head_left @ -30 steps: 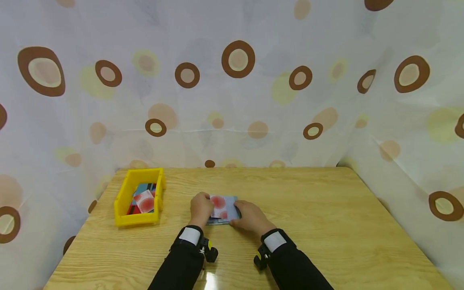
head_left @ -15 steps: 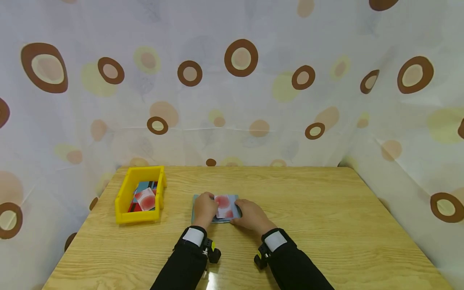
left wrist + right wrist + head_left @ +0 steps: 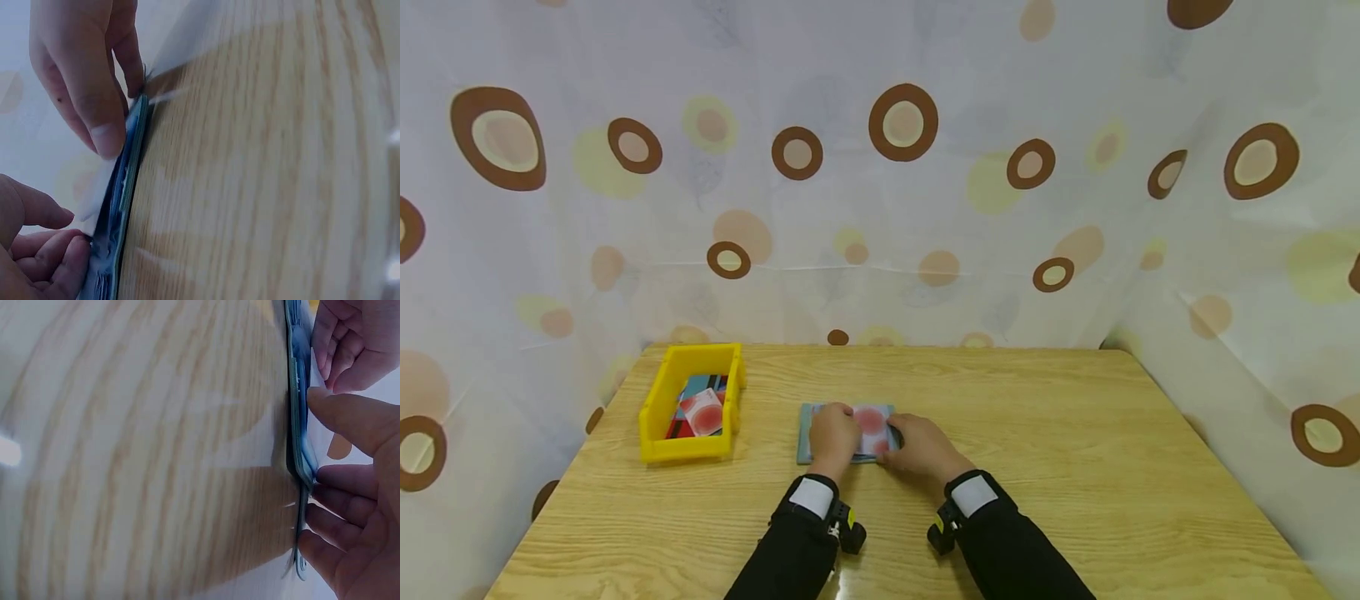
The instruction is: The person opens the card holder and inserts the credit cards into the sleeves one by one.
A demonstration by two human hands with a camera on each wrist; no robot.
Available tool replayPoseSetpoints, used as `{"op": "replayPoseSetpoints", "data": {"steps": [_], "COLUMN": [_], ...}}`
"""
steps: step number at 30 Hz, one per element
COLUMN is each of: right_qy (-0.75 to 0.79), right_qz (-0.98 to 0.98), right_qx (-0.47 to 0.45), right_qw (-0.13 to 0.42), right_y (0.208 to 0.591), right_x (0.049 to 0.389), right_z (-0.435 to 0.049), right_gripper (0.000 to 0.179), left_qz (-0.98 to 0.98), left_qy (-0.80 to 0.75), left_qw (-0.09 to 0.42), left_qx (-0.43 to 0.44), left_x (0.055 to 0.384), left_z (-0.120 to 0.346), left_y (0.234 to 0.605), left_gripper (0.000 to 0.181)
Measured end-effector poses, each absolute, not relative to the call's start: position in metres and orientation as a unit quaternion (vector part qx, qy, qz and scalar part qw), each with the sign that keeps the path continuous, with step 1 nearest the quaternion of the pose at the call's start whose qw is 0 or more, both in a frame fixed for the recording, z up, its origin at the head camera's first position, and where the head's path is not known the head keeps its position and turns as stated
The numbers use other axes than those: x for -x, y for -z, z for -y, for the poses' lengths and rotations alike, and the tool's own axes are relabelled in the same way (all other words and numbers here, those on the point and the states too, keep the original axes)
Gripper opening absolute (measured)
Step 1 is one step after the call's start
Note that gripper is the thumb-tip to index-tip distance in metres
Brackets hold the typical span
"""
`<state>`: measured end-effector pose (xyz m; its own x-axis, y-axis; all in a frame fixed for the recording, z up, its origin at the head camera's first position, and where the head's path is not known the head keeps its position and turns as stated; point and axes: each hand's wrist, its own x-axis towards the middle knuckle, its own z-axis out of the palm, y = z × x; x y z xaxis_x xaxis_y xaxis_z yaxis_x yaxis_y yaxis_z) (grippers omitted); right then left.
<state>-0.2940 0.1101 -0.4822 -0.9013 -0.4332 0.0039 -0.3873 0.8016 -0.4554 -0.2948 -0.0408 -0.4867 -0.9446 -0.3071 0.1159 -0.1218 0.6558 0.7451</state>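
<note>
Head view: the left hand (image 3: 835, 433) has its fingers curled in and pinches a pale card with red circles (image 3: 871, 419), though its back hides its own fingertips and the card's left part. The right hand (image 3: 921, 450) is bent round the right end of a layered blue-grey holder (image 3: 805, 433), which lies flat on the wooden table (image 3: 1037, 450) beneath the card; whether the right thumb presses the card too is hard to tell. Seen from the left wrist, the left hand is cut off by the frame, and the holder shows nearly edge-on, its layers dim and blurred. Black sleeves (image 3: 792, 554) run out of the frame at the bottom. Well to the left of the hands stands a yellow bin (image 3: 685, 451), where a second red-circled card (image 3: 706, 414) lies tilted over blue and red pieces, partly covering them. Behind the table hangs a pale cloth (image 3: 850, 208) patterned with brown rings, cropped on three sides.
</note>
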Motion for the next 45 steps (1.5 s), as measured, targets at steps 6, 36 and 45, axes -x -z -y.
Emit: {"op": "replayPoseSetpoints", "data": {"steps": [6,36,45], "right_qy": [0.218,0.218,0.327], "right_qz": [-0.950,-0.972,-0.941], "right_qx": [0.218,0.088,0.081], "right_qw": [0.040,-0.005,-0.028], "right_y": [0.482,0.494,0.498], "right_x": [0.294,0.313,0.312], "right_z": [-0.110,-0.121,-0.119], "right_gripper": [0.044,0.043,0.036], "left_qz": [0.893,0.964,0.970], "left_qy": [0.418,0.249,0.220], "left_qw": [0.106,0.005,0.053], "left_qx": [-0.129,0.094,0.086], "left_x": [0.292,0.284,0.281], "left_z": [0.038,0.069,0.067], "left_y": [0.487,0.481,0.489], "left_gripper": [0.024,0.058,0.030]}}
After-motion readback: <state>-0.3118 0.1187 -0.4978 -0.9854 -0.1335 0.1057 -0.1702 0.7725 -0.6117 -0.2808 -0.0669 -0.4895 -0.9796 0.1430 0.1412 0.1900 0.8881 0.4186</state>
